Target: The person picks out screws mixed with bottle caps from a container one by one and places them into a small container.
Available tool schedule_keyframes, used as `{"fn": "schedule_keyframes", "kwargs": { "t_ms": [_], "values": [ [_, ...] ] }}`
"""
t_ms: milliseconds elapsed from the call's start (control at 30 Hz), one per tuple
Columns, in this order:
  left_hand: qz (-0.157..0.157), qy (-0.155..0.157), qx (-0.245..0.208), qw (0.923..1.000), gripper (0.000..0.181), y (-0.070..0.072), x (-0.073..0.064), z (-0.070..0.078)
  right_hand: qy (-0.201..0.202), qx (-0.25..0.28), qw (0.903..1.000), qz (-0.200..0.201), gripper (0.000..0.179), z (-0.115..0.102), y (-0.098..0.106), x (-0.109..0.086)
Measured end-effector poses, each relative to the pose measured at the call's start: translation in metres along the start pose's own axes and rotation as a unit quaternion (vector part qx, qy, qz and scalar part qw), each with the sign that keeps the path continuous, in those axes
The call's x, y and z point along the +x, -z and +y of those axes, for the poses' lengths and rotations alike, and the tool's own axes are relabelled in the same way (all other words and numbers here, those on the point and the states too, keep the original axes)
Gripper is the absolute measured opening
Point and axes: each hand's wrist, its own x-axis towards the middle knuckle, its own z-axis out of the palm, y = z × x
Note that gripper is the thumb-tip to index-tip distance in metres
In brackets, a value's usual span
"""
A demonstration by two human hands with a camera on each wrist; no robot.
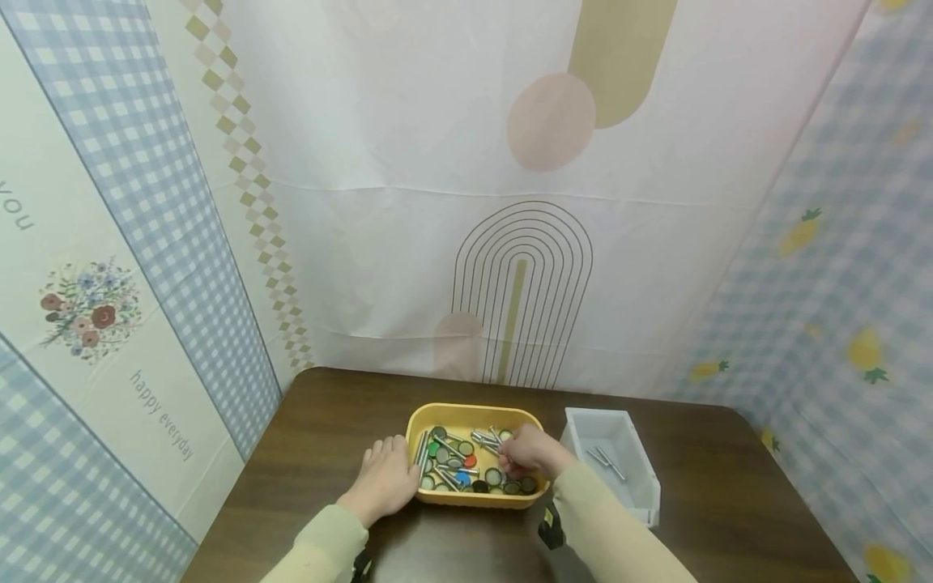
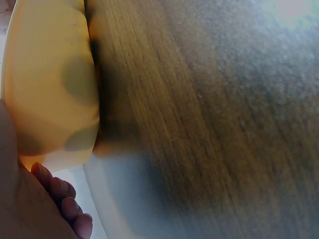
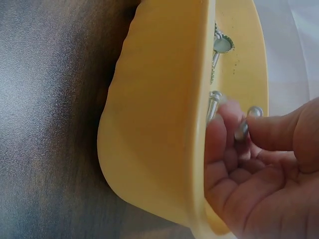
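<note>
A yellow plastic bin (image 1: 477, 500) on the table holds bottle caps and silver metal bolts (image 1: 447, 478) mixed together. My right hand (image 1: 530, 450) reaches over its right side. In the right wrist view, thumb and fingers pinch a silver bolt (image 3: 242, 130) inside the bin, and another bolt (image 3: 213, 103) lies right at the fingertips. Part of the held bolt is hidden by the fingers. My left hand (image 1: 386, 476) rests against the bin's left side, its fingers extended along the rim.
To the right of the yellow bin stands a white plastic bin (image 1: 646, 465) with a few silver bolts (image 1: 611, 463) on its floor. Both sit on a dark wooden table (image 1: 328, 421). A patterned cloth (image 1: 364, 243) hangs behind the table.
</note>
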Motion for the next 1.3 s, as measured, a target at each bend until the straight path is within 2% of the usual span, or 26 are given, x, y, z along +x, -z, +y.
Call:
{"fn": "schedule_keyframes", "kwargs": {
  "t_ms": [133, 367, 767, 1033, 1300],
  "values": [
    [-0.006, 0.002, 0.001, 1.0, 0.022, 0.0, 0.0, 0.0, 0.011, 0.005, 0.9999, 0.004, 0.022, 0.0, 0.0, -0.001],
    [-0.009, -0.001, 0.001, 1.0, 0.022, -0.002, 0.002, 0.0, 0.042, -0.042, 0.9953, 0.077, 0.019, 0.003, 0.003, 0.004],
    [-0.008, -0.002, 0.0, 1.0, 0.023, 0.001, 0.001, 0.002, 0.053, -0.01, 0.9949, 0.085, 0.015, 0.009, 0.01, 0.004],
    [-0.009, 0.001, 0.002, 1.0, 0.023, 0.001, 0.002, 0.0, 0.065, 0.04, 0.9917, 0.104, 0.017, 0.009, 0.03, -0.002],
    [-0.011, 0.001, 0.005, 0.9999, 0.023, -0.001, 0.003, -0.003, 0.06, 0.049, 0.9882, 0.132, 0.018, 0.017, 0.057, -0.011]
  ]
}}
